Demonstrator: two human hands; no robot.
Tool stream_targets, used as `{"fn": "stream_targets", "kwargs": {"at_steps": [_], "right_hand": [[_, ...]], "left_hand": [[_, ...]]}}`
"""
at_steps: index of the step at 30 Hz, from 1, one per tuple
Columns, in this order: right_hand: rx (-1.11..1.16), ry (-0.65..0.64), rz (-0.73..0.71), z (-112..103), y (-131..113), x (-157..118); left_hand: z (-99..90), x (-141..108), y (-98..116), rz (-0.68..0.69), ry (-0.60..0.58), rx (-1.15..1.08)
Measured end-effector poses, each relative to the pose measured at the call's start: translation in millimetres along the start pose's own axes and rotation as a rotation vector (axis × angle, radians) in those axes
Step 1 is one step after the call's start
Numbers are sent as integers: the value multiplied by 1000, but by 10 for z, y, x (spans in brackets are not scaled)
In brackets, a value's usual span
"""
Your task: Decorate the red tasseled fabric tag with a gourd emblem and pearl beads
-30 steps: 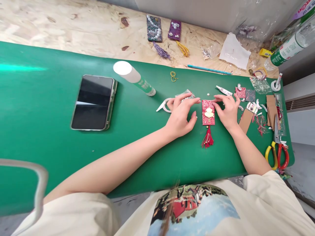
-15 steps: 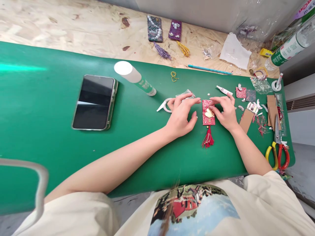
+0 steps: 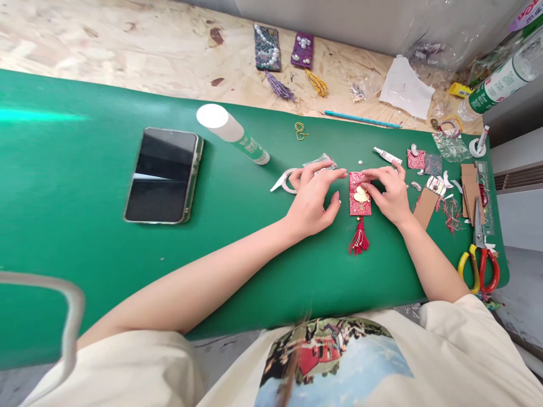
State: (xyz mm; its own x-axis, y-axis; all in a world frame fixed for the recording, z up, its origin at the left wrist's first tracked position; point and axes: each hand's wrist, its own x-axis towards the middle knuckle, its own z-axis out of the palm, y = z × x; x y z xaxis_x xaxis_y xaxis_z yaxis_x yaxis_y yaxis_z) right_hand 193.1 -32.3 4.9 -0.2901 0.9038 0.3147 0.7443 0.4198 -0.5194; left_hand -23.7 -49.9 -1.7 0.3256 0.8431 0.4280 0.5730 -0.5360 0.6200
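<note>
A red patterned rectangular piece (image 3: 353, 208) lies on the green mat, with a gold ornament (image 3: 361, 195) on its middle and small beads around it. From its lower edge hangs a red tassel (image 3: 359, 240). My right hand (image 3: 389, 194) reaches in from the right, thumb and index fingertip together at the ornament's upper right; whatever may be between them is too small to make out. Just left of the piece, my left hand (image 3: 313, 200) hovers with fingers spread, its index fingertip near the piece's upper left corner. Behind it lies a white tape roll (image 3: 288, 180).
A phone (image 3: 162, 176) and a standing white-and-green glue bottle (image 3: 233, 134) are on the left. Scissors (image 3: 478, 249), cardboard strips (image 3: 469, 189), a small tube (image 3: 387, 155) and scraps lie right. Two tasselled pieces (image 3: 267, 48) lie at the back beyond a blue pencil (image 3: 362, 119).
</note>
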Motion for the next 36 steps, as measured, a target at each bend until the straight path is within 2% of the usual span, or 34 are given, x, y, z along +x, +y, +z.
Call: {"fn": "stream_targets", "kwargs": {"at_steps": [7, 14, 23, 28, 33, 36], "right_hand": [[2, -16, 10, -13, -4, 1], [25, 66, -10, -1, 1, -6], [46, 44, -1, 19, 9, -4], [25, 18, 30, 13, 0, -1], [44, 69, 11, 15, 1, -5], [57, 83, -1, 18, 1, -3]], "left_hand": [[2, 0, -1, -27, -18, 4], [9, 1, -2, -4, -1, 15], [9, -2, -3, -17, -16, 5], [14, -3, 1, 49, 40, 1], [12, -2, 7, -6, -8, 26], [13, -1, 10, 14, 12, 26]]}}
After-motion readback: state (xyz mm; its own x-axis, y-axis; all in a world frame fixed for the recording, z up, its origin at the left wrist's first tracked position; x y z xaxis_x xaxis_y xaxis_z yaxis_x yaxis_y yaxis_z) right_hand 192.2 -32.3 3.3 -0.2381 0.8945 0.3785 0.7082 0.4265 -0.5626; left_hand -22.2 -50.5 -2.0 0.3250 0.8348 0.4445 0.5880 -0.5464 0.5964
